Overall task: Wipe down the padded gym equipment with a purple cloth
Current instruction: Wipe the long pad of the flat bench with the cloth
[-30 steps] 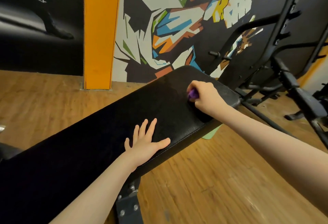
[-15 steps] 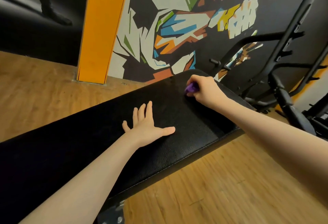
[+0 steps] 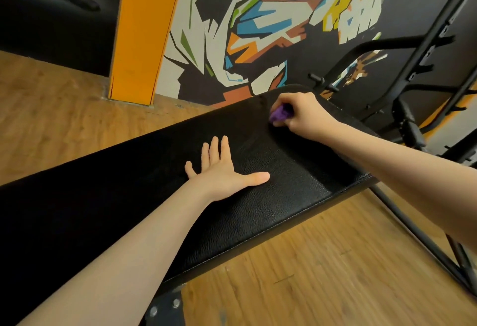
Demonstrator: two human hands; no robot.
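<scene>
My right hand [image 3: 302, 113] clutches the bunched purple cloth [image 3: 280, 114] on the padded bench [image 3: 284, 181] at its 1 o'clock end, left hand [image 3: 222, 170] flat and spread mid-pad, so unwiped pad runs toward 7 o'clock.

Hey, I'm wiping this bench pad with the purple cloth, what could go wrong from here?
The purple cloth is bunched small in your right hand, so each pass likely covers little and may leave strips unwiped. Your left hand lies flat on the black pad; that patch could get skipped. You're wiping near the far end, close to the black rack, so knuckles might knock it.
</scene>
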